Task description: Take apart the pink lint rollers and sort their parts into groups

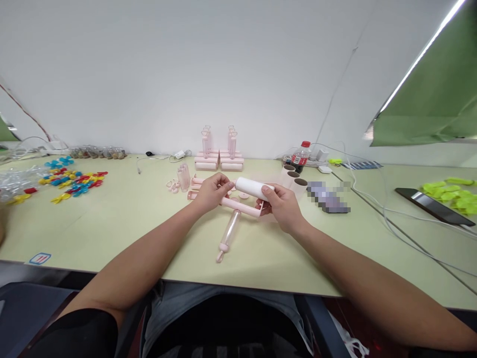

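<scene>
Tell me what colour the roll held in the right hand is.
White: the roll shows best in the head view.

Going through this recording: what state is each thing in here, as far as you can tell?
Roll: held in the right grip, beside the frame; unclear if seated.
Frame: in hand, handle attached.
Handle: clear, angled toward the person.
Bottle: upright, capped, dark drink inside.
Tubes: upright, tops open.
Tablet: flat, screen dark.
Rollers: by the wall, handles up.
</scene>
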`<action>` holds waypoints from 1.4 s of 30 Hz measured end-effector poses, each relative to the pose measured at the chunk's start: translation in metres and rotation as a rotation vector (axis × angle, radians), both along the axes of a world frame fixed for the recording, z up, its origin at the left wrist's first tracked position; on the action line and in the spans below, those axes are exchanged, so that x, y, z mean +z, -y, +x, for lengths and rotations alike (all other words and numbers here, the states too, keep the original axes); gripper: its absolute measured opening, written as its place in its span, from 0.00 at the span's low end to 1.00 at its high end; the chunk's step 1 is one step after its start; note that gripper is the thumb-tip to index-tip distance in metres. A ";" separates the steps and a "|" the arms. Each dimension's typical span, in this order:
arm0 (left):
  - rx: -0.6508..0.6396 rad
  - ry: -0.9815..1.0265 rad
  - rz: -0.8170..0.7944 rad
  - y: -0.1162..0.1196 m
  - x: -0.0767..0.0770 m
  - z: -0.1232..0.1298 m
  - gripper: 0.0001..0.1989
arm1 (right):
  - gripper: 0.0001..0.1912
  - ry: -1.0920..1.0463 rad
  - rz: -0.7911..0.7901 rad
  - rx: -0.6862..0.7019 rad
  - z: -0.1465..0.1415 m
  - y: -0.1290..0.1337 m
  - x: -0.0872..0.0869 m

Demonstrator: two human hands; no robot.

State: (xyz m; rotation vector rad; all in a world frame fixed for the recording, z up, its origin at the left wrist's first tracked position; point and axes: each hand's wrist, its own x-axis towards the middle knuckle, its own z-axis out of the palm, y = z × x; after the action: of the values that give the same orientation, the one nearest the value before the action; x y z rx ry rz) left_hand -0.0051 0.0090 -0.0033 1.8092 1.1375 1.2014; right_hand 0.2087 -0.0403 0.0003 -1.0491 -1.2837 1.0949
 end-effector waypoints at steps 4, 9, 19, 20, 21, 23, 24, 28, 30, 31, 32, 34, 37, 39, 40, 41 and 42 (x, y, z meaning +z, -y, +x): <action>0.012 0.011 -0.043 0.000 0.000 0.000 0.14 | 0.27 0.008 0.011 0.004 0.000 0.000 0.000; 0.033 0.017 -0.008 -0.001 -0.003 0.000 0.10 | 0.29 0.006 0.011 -0.013 0.000 0.000 0.000; -0.001 0.269 -0.286 0.002 0.000 0.008 0.11 | 0.37 0.023 0.008 -0.032 -0.005 0.002 -0.002; 0.008 0.292 -0.288 0.003 0.000 0.011 0.11 | 0.38 0.026 0.002 -0.026 -0.006 0.002 -0.003; 0.002 0.312 -0.275 0.004 0.000 0.012 0.12 | 0.40 0.027 -0.009 -0.018 -0.006 0.003 -0.004; -0.052 0.339 -0.240 0.007 0.002 0.014 0.15 | 0.42 0.015 -0.031 0.007 -0.008 0.004 -0.006; -0.079 0.343 -0.229 0.008 0.003 0.014 0.16 | 0.43 0.011 -0.039 0.023 -0.008 0.004 -0.006; -0.094 0.332 -0.233 0.006 0.006 0.008 0.18 | 0.41 -0.013 -0.046 0.099 -0.008 0.005 -0.006; -0.094 0.335 -0.214 0.004 0.007 0.004 0.19 | 0.37 -0.046 -0.046 0.148 -0.007 0.005 -0.006; -0.099 0.336 -0.203 0.003 0.007 0.002 0.19 | 0.35 -0.057 -0.045 0.170 -0.007 0.006 -0.006; -0.105 0.335 -0.195 0.002 0.007 0.001 0.19 | 0.34 -0.060 -0.042 0.186 -0.007 0.006 -0.006; -0.114 0.329 -0.188 0.001 0.006 -0.001 0.20 | 0.33 -0.048 -0.037 0.200 -0.007 0.006 -0.005; -0.118 0.324 -0.177 0.001 0.005 -0.001 0.20 | 0.31 -0.013 -0.036 0.178 -0.009 0.006 -0.004; -0.123 0.325 -0.178 0.001 0.005 0.000 0.20 | 0.30 0.018 -0.035 0.140 -0.010 0.007 -0.002; -0.127 0.327 -0.180 0.001 0.005 0.000 0.20 | 0.29 0.030 -0.034 0.121 -0.011 0.007 -0.002; -0.132 0.329 -0.183 0.002 0.005 0.001 0.20 | 0.29 0.036 -0.035 0.107 -0.012 0.007 -0.001; -0.138 0.331 -0.185 0.002 0.004 0.001 0.20 | 0.29 0.037 -0.041 0.095 -0.013 0.008 -0.001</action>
State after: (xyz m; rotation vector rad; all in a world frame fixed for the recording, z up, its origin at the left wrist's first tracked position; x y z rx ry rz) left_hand -0.0044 0.0071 0.0011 1.4607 0.8877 1.2163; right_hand 0.1962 -0.0482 -0.0007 -1.0519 -1.3574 1.1822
